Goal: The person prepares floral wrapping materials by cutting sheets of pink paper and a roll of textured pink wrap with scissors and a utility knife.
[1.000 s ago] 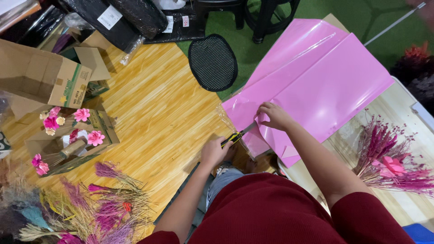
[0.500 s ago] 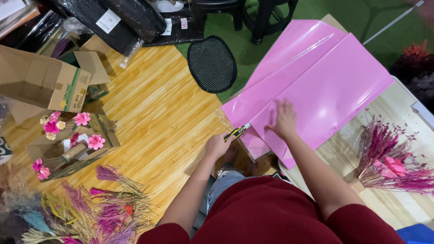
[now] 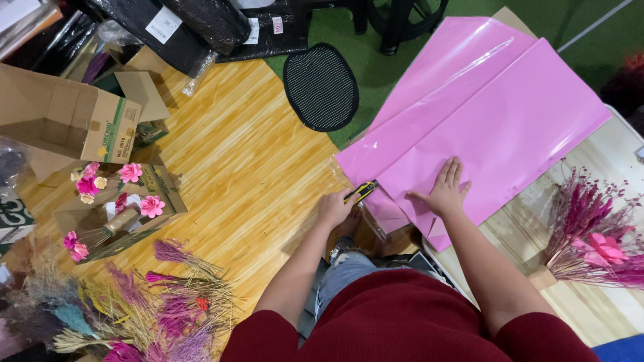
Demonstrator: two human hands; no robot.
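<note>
A large sheet of glossy pink wrapping paper [image 3: 483,114] lies folded over a light wooden table [image 3: 624,154]. My right hand [image 3: 446,188] presses flat on the paper's near part, fingers spread. My left hand [image 3: 334,206] grips a yellow and black utility knife [image 3: 361,192], its tip at the paper's near left edge by the fold. Both arms wear dark red sleeves.
A bunch of dried pink and magenta flowers [image 3: 594,241] lies on the table at the right. On the wood-pattern floor stand an open cardboard box [image 3: 64,124], a box of pink paper flowers [image 3: 114,201], dried grasses [image 3: 154,302] and a black oval mat [image 3: 322,86].
My right hand let go of the paper's edge, slid right and now lies flat on the sheet. My left hand kept the knife at the paper's edge.
</note>
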